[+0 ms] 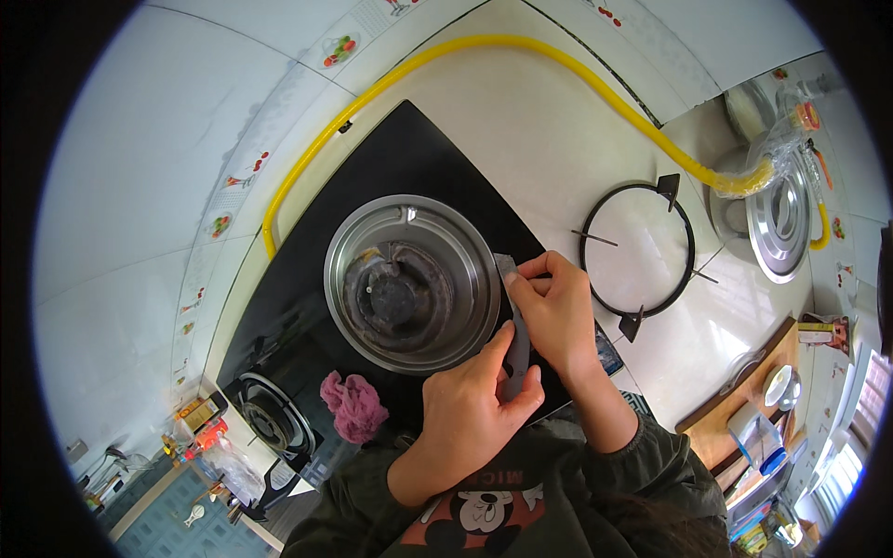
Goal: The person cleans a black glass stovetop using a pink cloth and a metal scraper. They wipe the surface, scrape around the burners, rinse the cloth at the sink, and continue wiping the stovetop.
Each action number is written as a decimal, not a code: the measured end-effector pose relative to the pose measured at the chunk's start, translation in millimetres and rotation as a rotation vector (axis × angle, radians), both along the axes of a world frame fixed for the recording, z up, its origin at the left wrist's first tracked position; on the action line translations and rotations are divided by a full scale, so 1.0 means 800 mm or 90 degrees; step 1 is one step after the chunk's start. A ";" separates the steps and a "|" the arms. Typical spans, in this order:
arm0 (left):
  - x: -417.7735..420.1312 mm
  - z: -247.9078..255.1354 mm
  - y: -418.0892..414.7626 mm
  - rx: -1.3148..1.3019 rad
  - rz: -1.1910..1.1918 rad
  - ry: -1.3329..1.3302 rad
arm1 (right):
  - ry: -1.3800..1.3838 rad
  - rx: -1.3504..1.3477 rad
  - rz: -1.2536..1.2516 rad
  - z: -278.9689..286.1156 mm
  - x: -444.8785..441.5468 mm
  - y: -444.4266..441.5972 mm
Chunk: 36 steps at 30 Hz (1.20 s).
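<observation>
My left hand is closed around the grey handle of a slim tool, held along the right side of a gas burner. My right hand pinches a small grey, cloth-like piece at the tool's far end; whatever blade lies under it is hidden. Just left of both hands is the burner's round steel drip pan, seated in the black glass hob. Dark stains mark the burner head and the pan floor. A crumpled pink cloth lies on the hob, left of my left hand.
A black pan-support ring rests on the pale counter to the right. Behind the hob curves a yellow hose. A lidded steel pot stands far right, near a wooden board. The second burner is lower left.
</observation>
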<state>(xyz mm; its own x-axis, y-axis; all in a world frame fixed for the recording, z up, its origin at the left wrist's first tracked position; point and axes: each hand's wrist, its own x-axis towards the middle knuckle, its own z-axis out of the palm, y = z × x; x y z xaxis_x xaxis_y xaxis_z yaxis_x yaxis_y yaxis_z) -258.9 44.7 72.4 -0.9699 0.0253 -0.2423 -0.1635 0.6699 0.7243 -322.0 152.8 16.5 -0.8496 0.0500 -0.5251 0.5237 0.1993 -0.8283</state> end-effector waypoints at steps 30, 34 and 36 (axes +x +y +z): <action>-0.026 0.008 0.014 0.036 0.096 0.006 | -0.118 -0.093 0.131 0.015 -0.069 -0.001; -0.025 0.014 0.014 0.054 0.076 0.013 | -0.132 -0.123 0.150 0.010 -0.071 0.005; -0.026 0.011 0.010 0.065 0.090 0.022 | -0.126 -0.135 0.151 0.008 -0.079 0.002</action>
